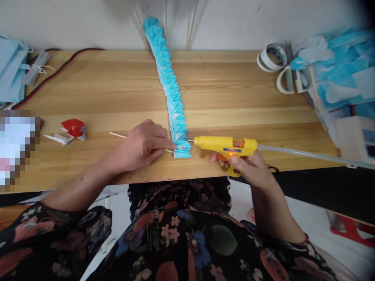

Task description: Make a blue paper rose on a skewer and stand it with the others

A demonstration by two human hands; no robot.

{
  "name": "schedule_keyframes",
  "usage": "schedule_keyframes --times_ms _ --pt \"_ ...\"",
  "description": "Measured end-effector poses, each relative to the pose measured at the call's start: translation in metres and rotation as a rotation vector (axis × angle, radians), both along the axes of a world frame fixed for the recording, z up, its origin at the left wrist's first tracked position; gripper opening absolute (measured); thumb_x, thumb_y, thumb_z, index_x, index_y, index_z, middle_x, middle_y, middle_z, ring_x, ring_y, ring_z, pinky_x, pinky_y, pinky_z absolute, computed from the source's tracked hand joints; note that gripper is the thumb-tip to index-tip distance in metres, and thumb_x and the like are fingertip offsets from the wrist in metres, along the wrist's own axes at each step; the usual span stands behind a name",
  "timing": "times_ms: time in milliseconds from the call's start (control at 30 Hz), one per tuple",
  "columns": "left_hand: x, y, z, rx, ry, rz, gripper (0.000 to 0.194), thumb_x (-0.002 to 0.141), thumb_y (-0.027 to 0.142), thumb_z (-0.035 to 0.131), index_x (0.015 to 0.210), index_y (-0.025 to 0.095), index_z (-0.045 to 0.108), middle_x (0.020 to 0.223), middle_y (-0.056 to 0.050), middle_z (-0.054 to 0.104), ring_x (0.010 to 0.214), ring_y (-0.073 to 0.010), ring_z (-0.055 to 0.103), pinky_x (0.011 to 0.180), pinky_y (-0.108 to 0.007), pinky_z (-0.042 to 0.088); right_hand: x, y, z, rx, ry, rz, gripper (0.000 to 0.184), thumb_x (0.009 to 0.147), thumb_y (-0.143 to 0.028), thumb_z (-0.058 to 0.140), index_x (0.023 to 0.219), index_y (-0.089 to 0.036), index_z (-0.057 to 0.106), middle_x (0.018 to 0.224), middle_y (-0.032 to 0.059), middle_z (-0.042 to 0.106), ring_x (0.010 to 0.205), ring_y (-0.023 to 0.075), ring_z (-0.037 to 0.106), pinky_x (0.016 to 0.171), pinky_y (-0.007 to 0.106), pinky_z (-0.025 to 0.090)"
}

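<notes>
In the bottom centre of the frame spreads the floral garment (181,242), with 2 forearms reaching inward from the lower left and lower right. The right forearm slants up and left to a bent wrist; the right hand (249,166) is closed around the grip of a yellow glue gun (212,143), thumb along the back of the handle, fingers curled at the orange trigger. A small light glows on the gun, a clear glue stick (301,153) trails from its rear to the right edge, and its nozzle points left at the folds.

The left hand (146,142), palm down at the frame's centre, has most fingers folded and its index finger stretched onto the near end of the blue folded strip (172,91). A thin stick (117,135) passes beneath this hand; whether it is gripped cannot be told. The strip runs from lower centre to upper centre across the wooden table (117,89).

Left of centre lies a red-and-white piece (74,128). Farther off, scissors (284,81) and white tape (265,63) sit at upper right, blue masks (10,70) at upper left.
</notes>
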State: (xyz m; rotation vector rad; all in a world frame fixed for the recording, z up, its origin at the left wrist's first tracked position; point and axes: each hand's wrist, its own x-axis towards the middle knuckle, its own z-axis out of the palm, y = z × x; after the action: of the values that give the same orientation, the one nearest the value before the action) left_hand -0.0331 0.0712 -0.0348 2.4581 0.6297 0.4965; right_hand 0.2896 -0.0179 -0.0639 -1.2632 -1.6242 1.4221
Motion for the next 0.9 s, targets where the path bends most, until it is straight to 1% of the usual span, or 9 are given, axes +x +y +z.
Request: schedule_keyframes --times_ms 200,333,400,500,567,600,733,800,900 --pt "0.0 0.001 -0.003 -0.005 0.056 0.012 0.032 0.096 0.011 0.05 0.104 0.026 0.077 0.095 -0.005 0.077 0.087 -0.0196 0.07 0.084 -0.039 0.045 -0.002 0.0 0.002 0.019 -0.04 0.002 0.042 0.099 -0.061 0.055 0.101 -0.025 0.077 0.088 0.0058 0.072 0.068 0.0165 0.058 0.058 0.03 0.048" --pt "0.0 0.001 -0.003 0.007 0.014 0.02 0.03 0.095 0.011 0.05 0.102 0.024 0.076 0.093 -0.004 0.076 0.086 -0.0189 0.069 0.083 -0.036 0.046 -0.001 -0.001 0.001 0.022 -0.05 -0.003 0.041 0.099 -0.06 0.056 0.102 -0.026 0.077 0.09 0.0058 0.072 0.069 0.0173 0.059 0.057 0.031 0.049" --pt "-0.001 -0.001 0.0 -0.041 -0.013 0.088 0.026 0.095 0.013 0.05 0.099 0.023 0.074 0.091 -0.004 0.076 0.086 -0.0187 0.069 0.082 -0.034 0.048 -0.002 -0.001 0.001 0.009 -0.05 -0.005 0.041 0.098 -0.061 0.056 0.101 -0.025 0.076 0.087 0.0056 0.071 0.07 0.0179 0.06 0.058 0.031 0.049" --pt "-0.004 -0.004 0.008 -0.142 -0.021 0.26 0.019 0.096 0.021 0.052 0.098 0.022 0.071 0.089 -0.004 0.073 0.08 -0.0178 0.066 0.076 -0.031 0.049 -0.002 -0.001 0.001 -0.006 -0.039 -0.007 0.041 0.098 -0.061 0.056 0.1 -0.024 0.075 0.082 0.0045 0.068 0.07 0.0176 0.058 0.059 0.031 0.049" --pt "-0.007 -0.002 0.012 -0.177 0.017 0.298 0.017 0.095 0.028 0.054 0.099 0.022 0.07 0.088 -0.004 0.072 0.077 -0.0175 0.064 0.074 -0.03 0.049 -0.003 -0.001 0.001 -0.014 -0.039 -0.008 0.043 0.098 -0.062 0.057 0.1 -0.023 0.075 0.079 0.004 0.067 0.069 0.0173 0.058 0.059 0.03 0.048" --pt "-0.01 0.0 0.013 -0.183 0.057 0.271 0.017 0.095 0.031 0.055 0.098 0.021 0.069 0.088 -0.004 0.071 0.077 -0.0176 0.064 0.074 -0.03 0.049 -0.003 -0.001 0.001 -0.013 -0.04 -0.01 0.044 0.097 -0.062 0.057 0.099 -0.022 0.075 0.078 0.0039 0.066 0.069 0.0172 0.058 0.059 0.03 0.048" --pt "-0.022 0.014 0.011 -0.147 0.207 0.08 0.023 0.093 0.043 0.063 0.092 0.02 0.07 0.09 -0.005 0.071 0.085 -0.0193 0.063 0.081 -0.03 0.045 -0.003 -0.002 0.001 0.0 -0.038 -0.016 0.044 0.097 -0.063 0.057 0.099 -0.022 0.074 0.079 0.0042 0.067 0.069 0.017 0.057 0.058 0.03 0.047" --pt "-0.026 0.018 0.008 -0.104 0.228 0.048 0.026 0.094 0.045 0.064 0.09 0.02 0.07 0.091 -0.005 0.071 0.086 -0.0199 0.063 0.081 -0.029 0.043 -0.002 -0.002 0.001 -0.002 -0.036 -0.019 0.043 0.097 -0.062 0.058 0.098 -0.023 0.074 0.08 0.0044 0.067 0.07 0.0171 0.058 0.058 0.03 0.048" --pt "-0.03 0.021 0.004 -0.043 0.239 0.037 0.023 0.096 0.04 0.062 0.09 0.021 0.071 0.091 -0.005 0.07 0.086 -0.02 0.062 0.08 -0.03 0.041 -0.002 -0.002 0.0 -0.001 -0.03 -0.017 0.042 0.098 -0.06 0.058 0.098 -0.022 0.074 0.083 0.0049 0.069 0.07 0.0162 0.058 0.058 0.029 0.048"
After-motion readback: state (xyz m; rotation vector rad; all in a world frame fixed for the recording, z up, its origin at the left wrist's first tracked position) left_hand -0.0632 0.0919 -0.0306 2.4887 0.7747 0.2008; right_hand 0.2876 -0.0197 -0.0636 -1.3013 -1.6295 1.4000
